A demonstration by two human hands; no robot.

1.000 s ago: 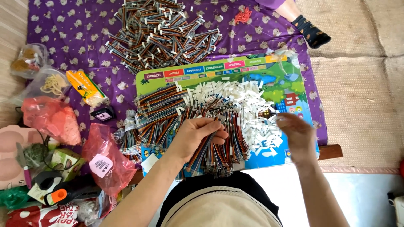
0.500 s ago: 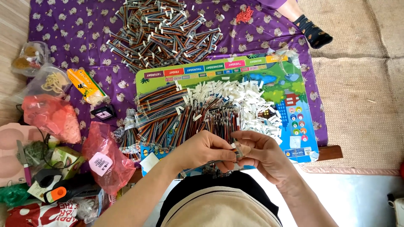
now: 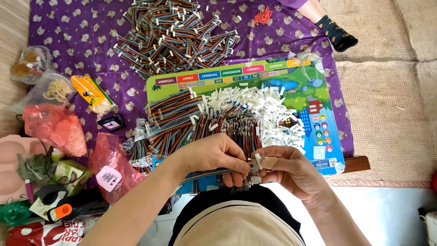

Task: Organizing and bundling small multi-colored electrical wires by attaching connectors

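Left hand [image 3: 217, 155] fingers curled and clamped on a flat ribbon cable [image 3: 214, 172], holding it low over the near edge of the board [image 3: 318, 98], just above the person's lap. Right hand [image 3: 286, 167] meets it at the cable's right end, thumb and forefinger pinched together on a small white connector [image 3: 258, 160] there; a plaster wraps the thumb. The two hands touch at the fingertips. Under and behind them, on the colourful board, lie a heap of loose wires [image 3: 232, 127], a stack of ribbon cables [image 3: 170, 114] to the left and a scatter of white connectors [image 3: 268, 107] to the right. Further back on the purple cloth [image 3: 73, 27], a big pile of finished cables [image 3: 175, 32]. Left of the board: red bags [image 3: 52, 127], clear bags [image 3: 43, 91], an orange packet [image 3: 91, 93]. Top right, another person's socked foot [image 3: 336, 33] on the cloth edge, well apart from the hands.
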